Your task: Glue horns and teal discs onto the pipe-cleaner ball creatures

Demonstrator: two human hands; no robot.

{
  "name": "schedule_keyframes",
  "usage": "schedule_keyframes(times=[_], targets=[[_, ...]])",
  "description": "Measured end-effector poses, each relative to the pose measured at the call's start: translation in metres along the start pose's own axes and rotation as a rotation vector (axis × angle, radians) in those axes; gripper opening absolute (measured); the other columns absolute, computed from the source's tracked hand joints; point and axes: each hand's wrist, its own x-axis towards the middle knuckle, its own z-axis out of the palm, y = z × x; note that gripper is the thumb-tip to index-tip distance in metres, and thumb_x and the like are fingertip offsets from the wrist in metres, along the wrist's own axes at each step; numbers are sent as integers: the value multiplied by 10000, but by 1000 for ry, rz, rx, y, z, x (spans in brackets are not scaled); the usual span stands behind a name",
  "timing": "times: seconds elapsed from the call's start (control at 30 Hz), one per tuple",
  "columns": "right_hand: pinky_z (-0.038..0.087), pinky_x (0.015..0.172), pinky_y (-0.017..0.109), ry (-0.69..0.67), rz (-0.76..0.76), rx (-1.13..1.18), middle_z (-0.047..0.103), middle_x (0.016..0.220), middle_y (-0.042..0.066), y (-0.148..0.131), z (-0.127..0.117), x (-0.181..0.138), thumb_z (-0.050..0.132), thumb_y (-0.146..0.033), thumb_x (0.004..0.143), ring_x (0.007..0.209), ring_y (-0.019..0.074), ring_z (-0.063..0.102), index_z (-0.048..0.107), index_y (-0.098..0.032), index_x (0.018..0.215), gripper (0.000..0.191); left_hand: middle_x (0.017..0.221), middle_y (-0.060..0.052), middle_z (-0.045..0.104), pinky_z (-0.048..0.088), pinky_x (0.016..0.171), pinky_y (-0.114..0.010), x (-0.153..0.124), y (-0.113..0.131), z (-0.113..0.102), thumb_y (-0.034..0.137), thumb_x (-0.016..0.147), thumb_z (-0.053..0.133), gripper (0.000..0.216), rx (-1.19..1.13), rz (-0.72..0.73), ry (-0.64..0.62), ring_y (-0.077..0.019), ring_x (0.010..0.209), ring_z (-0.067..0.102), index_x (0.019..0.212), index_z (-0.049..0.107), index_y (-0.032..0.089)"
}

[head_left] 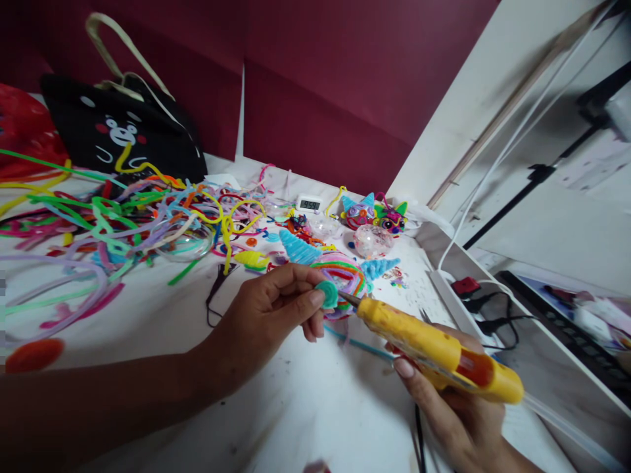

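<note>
Between the thumb and fingers of my left hand point(276, 305) is a small teal coiled disc point(327, 295), held up over the table. My right hand point(448, 407) is wrapped round a yellow hot glue gun point(414, 335), whose metal nozzle points left and is at the disc's right edge; I cannot tell whether they touch. A clear glue stick point(557, 420) sticks out of the gun's back end. Just behind the disc lies a round piece of striped pipe cleaners point(345, 269) with blue ear-like points, partly hidden by my left hand.
Many coloured pipe cleaners point(113, 217) are heaped at the left, before a black bag point(123, 131). A small digital clock point(309, 204), a clear ball point(373, 242) and two decorated figures point(359, 211) stand at the back. A power strip point(466, 287) with cables lies at the right.
</note>
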Motion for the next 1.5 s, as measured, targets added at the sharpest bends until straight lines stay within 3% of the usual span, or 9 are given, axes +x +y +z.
schedule_keyframes(times=[0.13, 0.43, 0.63, 1.03, 1.27, 1.5], targets=[[611, 581, 279, 7, 30, 7, 592, 1035, 72, 1, 0, -2, 654, -165, 842, 807, 200, 658, 563, -244, 1158, 338, 582, 49, 650, 481, 531, -181, 0, -1, 0, 238, 860, 637, 95, -2, -7, 2, -80, 525, 592, 925, 605, 178], [614, 624, 280, 11, 56, 25, 570, 1042, 65, -1, 1, -3, 647, -112, 826, 814, 189, 653, 560, -237, 1158, 365, 580, 50, 646, 486, 539, -174, 0, 0, -1, 244, 866, 634, 105, 0, 9, 6, -73, 530, 590, 937, 603, 172], [579, 547, 236, -10, 38, 9, 571, 1033, 60, -1, 0, -3, 644, -128, 826, 780, 174, 640, 544, -237, 1169, 373, 578, 54, 643, 500, 559, -182, 0, 0, -2, 241, 875, 624, 103, 6, 19, 13, -73, 537, 590, 941, 595, 167], [586, 641, 268, 3, 20, -10, 563, 1038, 60, -1, -1, -1, 638, -114, 828, 836, 185, 631, 560, -226, 1134, 335, 589, 64, 648, 479, 541, -162, 1, -6, -3, 234, 883, 621, 81, -13, 10, -14, -63, 539, 590, 949, 607, 190], [582, 699, 217, -21, 5, 20, 527, 1078, 53, -3, -1, -1, 631, -93, 828, 892, 161, 616, 537, -220, 1178, 385, 604, 63, 651, 492, 554, -164, -1, -8, -5, 215, 894, 603, 68, -6, 17, -47, -60, 554, 593, 955, 613, 188], [588, 631, 234, -24, 63, 35, 564, 1033, 54, 0, 0, -4, 643, -136, 836, 824, 172, 626, 553, -227, 1161, 349, 609, 67, 652, 493, 555, -155, -1, -9, -5, 209, 895, 601, 57, -5, 31, -56, -53, 556, 595, 947, 615, 190]])
